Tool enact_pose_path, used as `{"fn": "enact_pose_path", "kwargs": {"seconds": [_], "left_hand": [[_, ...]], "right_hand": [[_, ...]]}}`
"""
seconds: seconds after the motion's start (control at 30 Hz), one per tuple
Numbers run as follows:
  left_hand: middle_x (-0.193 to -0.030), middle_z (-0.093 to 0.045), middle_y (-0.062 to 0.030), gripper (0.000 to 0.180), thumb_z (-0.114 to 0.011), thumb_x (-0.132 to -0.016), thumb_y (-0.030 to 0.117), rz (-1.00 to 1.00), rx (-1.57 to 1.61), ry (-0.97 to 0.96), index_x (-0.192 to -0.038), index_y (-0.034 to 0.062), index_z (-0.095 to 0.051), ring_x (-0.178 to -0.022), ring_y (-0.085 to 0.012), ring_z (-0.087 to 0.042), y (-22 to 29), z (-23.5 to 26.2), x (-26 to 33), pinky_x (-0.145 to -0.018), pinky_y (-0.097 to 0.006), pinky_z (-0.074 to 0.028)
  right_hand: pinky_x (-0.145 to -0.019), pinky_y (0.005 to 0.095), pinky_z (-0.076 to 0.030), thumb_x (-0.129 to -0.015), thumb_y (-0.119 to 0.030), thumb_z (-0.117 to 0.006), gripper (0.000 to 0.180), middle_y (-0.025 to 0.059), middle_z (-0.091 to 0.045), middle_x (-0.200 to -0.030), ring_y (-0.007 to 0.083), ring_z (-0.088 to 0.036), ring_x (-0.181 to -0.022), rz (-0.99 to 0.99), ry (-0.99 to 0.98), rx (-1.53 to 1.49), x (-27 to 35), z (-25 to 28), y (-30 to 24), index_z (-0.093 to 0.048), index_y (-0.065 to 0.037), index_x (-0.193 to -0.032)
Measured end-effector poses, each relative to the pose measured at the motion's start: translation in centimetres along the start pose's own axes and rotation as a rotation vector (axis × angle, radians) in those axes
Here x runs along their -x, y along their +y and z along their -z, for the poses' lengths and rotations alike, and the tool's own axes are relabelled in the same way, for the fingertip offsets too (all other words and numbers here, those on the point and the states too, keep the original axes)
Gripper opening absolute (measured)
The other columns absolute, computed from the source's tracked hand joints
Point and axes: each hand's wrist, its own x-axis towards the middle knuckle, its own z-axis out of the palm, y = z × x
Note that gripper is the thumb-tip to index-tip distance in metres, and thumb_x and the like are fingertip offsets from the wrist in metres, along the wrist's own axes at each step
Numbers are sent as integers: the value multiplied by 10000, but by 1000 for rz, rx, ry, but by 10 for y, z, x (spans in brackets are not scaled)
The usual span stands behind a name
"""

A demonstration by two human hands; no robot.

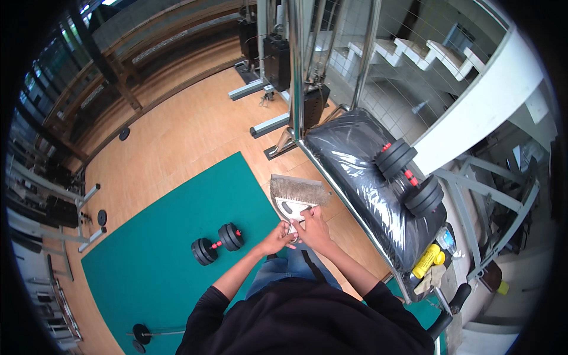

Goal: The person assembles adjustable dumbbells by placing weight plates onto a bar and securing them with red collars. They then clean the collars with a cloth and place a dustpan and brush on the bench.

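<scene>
A hand brush [290,208] with a white plastic body and a wide row of worn grey-brown bristles is held out in front of my body, bristles pointing away from me. My left hand [277,239] has its fingers closed at the near end of the handle. On the right side of the white body, my right hand [315,232] grips the brush, fingertips meeting those of the left. Left of my hands, a black dumbbell [217,244] with red collars lies on the green mat [160,236].
To the right stands a plastic-wrapped black padded bench [349,154] with a second dumbbell [408,177] on it. A yellow container [427,261] and a cloth [431,279] lie at its near end. Weight machines [277,62] stand ahead; a barbell [148,334] lies at lower left.
</scene>
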Motion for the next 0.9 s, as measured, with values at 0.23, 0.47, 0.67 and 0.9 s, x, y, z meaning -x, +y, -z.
{"fn": "enact_pose_path", "kwargs": {"seconds": [0.23,0.47,0.67,0.9], "left_hand": [[-1216,-386,-75,321,-416,-995,40,74,-45,-185,-1250,64,-222,-1129,-186,-520,22,-40,-50,-926,-433,-549],[-1125,-434,-87,339,-367,-1017,197,139,10,-183,-1278,94,-175,-961,-197,-566,43,-77,-110,-889,-503,-553],[-954,-530,-115,467,-285,-1011,480,206,96,-168,-1290,106,-263,-790,-198,-584,48,-70,-191,-786,-485,-587],[-783,-558,-83,424,-289,-1024,471,207,-55,-133,-1145,87,-425,-614,-146,-553,64,-64,-268,-660,-399,-599]], "right_hand": [[-772,418,-450,-761,-407,-737,542,187,-441,-1038,346,-510,-952,-181,209,24,10,26,35,-579,40,-1023],[-747,426,-433,-730,-371,-767,489,168,-433,-992,337,-497,-925,-231,409,15,-13,62,73,-572,16,-958],[-744,410,-437,-738,-367,-772,501,167,-419,-990,333,-497,-904,-238,528,-8,-53,102,111,-541,23,-951],[-754,414,-455,-707,-234,-762,465,181,-379,-1031,348,-504,-906,-246,545,-117,-82,156,148,-499,13,-1000]]}}
